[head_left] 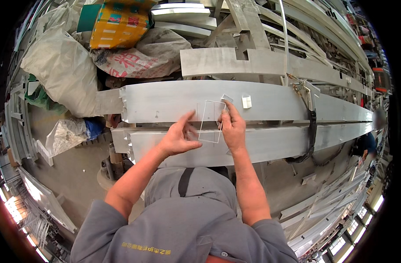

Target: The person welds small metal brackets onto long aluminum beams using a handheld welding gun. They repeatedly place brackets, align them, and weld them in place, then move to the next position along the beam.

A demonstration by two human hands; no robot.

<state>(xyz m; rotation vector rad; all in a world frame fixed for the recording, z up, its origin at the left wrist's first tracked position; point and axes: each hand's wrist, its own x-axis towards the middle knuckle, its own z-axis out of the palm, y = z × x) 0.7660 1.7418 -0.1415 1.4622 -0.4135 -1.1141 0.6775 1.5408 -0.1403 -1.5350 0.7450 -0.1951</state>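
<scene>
Over two long silver metal beams, my right hand [232,125] pinches the right side of a thin-walled rectangular frame [209,142] between thumb and fingers. Through its middle the beam surface shows. My left hand [179,136] is beside the frame's left edge, fingers spread and slightly blurred, with the thumb tip close to the lower left corner; whether it touches cannot be told. On the far beam [165,98] lie a small shiny metal piece [246,101] and, just beyond my right fingertips, another small piece [227,97]. The near beam [270,142] runs under my hands.
White sacks [62,65] and a yellow-orange bag [121,24] sit at the far left. A notched metal plate [213,61] lies beyond the beams. A tool with a black cable [312,127] hangs across the beams on the right. Long metal profiles [327,206] lie at lower right.
</scene>
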